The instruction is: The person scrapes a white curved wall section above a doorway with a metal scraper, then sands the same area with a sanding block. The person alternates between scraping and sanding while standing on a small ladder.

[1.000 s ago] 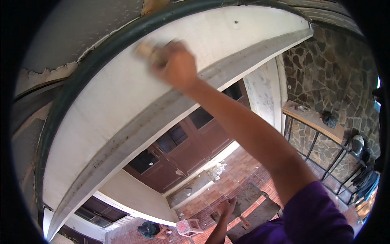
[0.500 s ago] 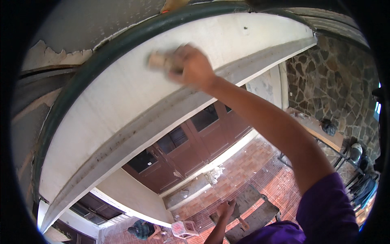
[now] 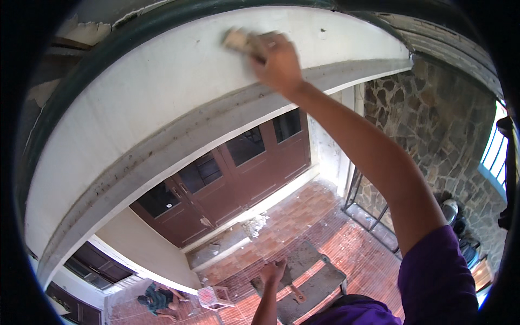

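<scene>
My right hand [image 3: 280,60] is raised high in front of the curved white wall panel [image 3: 162,81]. It grips what looks like a wide brush [image 3: 238,41] with a pale, blurred end against or very near the panel. Low in view, my left hand [image 3: 272,272] is held with curled fingers above or beside a worn grey bench [image 3: 311,284]; what it holds, if anything, cannot be made out. Close to that hand, a tool with a wooden handle [image 3: 298,293] seems to lie over the bench.
A dark green pipe-like edge [image 3: 130,40] borders the panel above; a grey ledge [image 3: 179,135] runs below. Brown doors [image 3: 238,168] stand beneath, with rubble [image 3: 254,225] on the tiled floor. Another person [image 3: 157,299] sits lower left beside a pink-and-white stool [image 3: 214,298]. A stone wall [image 3: 422,124] rises right.
My right hand and the brush have shifted up and slightly right in view, passing over the panel. The whole view has tilted, so doors, bench and left hand appear further left.
</scene>
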The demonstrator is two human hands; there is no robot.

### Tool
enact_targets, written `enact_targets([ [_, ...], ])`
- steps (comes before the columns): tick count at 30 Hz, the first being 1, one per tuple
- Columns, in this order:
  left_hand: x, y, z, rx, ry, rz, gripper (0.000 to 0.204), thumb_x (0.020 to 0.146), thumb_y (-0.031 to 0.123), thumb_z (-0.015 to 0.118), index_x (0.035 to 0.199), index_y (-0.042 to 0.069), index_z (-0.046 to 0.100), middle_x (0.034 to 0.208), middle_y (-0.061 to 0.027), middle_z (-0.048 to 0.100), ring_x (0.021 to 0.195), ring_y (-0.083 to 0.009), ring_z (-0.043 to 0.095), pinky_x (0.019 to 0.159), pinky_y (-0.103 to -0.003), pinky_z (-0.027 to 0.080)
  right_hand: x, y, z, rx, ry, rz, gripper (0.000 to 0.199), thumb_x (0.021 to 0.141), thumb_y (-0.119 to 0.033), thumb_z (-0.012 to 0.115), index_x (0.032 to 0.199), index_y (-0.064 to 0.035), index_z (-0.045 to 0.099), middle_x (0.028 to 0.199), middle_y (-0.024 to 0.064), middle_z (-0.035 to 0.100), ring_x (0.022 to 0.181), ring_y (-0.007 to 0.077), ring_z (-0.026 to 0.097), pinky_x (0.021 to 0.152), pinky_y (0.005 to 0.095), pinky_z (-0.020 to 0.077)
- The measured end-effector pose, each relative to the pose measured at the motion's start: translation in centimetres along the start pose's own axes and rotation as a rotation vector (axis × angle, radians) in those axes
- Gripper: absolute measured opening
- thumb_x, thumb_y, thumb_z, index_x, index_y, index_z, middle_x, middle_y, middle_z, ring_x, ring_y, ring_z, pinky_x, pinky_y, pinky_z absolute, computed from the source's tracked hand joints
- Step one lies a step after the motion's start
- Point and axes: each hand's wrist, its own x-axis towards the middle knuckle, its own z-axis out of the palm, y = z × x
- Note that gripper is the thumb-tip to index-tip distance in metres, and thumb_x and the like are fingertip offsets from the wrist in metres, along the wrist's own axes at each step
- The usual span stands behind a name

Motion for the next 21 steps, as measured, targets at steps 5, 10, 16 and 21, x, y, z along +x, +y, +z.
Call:
enact_targets([
  [5, 0.0, 0.6, -0.5, 0.011, -0.096, -0.061, 0.072, 0.087, 0.069, 0.054, 0.126, 0.009, 0.066, 0.128, -0.0197, 0.065, 0.125, -0.0402, 0.056, 0.107, -0.052, 0.041, -1.2, 0.5, -0.4, -0.178, -0.102, -0.007, 0.054, 0.081, -0.019, 0.077, 0.132, -0.0115, 0.062, 0.115, 0.009, 0.063, 0.108, 0.0283, 0.059, 0.093, 0.0437, 0.0441],
  [10, -0.2, 0.4, 0.1, 0.006, 0.012, -0.072, 0.062, 0.086, 0.068, 0.057, 0.115, 0.015, 0.072, 0.114, -0.0152, 0.071, 0.11, -0.0377, 0.065, 0.095, -0.049, 0.051, -2.6, 2.3, -0.9, -0.005, -0.162, -0.279, 0.049, 0.084, -0.018, 0.075, 0.131, -0.0129, 0.064, 0.114, 0.01, 0.066, 0.107, 0.0291, 0.06, 0.092, 0.0448, 0.0443],
  [16, -0.9, 0.9, -0.5, -0.072, -0.123, -0.194, 0.061, 0.085, 0.066, 0.062, 0.107, 0.011, 0.074, 0.116, -0.0165, 0.07, 0.111, -0.0378, 0.064, 0.096, -0.05, 0.05, -3.5, 4.2, -1.6, -0.005, 0.005, 0.269, 0.048, 0.083, -0.022, 0.075, 0.129, -0.0141, 0.064, 0.112, 0.0084, 0.067, 0.11, 0.0291, 0.059, 0.093, 0.0474, 0.0426],
  [21, -0.9, 1.7, -1.2, -0.006, 0.038, -0.103, 0.056, 0.083, 0.065, 0.064, 0.101, 0.013, 0.076, 0.111, -0.0132, 0.072, 0.105, -0.0379, 0.067, 0.09, -0.05, 0.052, -3.6, 8.1, -2.1, -0.048, 0.09, 0.388, 0.047, 0.083, -0.022, 0.075, 0.128, -0.014, 0.064, 0.112, 0.0086, 0.065, 0.11, 0.0299, 0.058, 0.093, 0.0477, 0.0418],
])
